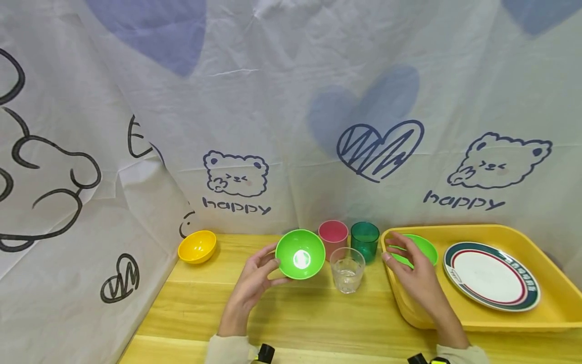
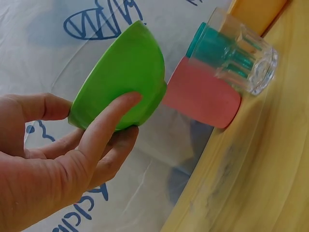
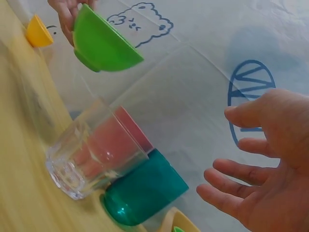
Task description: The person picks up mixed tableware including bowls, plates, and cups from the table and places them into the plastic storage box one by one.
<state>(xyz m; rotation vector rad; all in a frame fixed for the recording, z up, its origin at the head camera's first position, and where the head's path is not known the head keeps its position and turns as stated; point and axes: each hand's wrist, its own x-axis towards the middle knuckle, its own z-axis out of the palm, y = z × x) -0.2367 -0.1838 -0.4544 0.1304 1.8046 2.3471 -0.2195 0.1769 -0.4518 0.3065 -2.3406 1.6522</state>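
A green bowl is held up off the table by my left hand, thumb and fingers pinching its left side. In the left wrist view the bowl is tilted, with fingers against its outside. My right hand hovers over the left edge of the yellow tray, fingers spread and holding nothing. Beneath it, partly hidden, a second green bowl lies in the tray. Between the hands stand a clear glass, a pink cup and a teal cup.
A small yellow bowl sits at the table's far left. On the right, a white plate with a green and red rim lies in the tray. Behind the wooden table hangs a printed white cloth.
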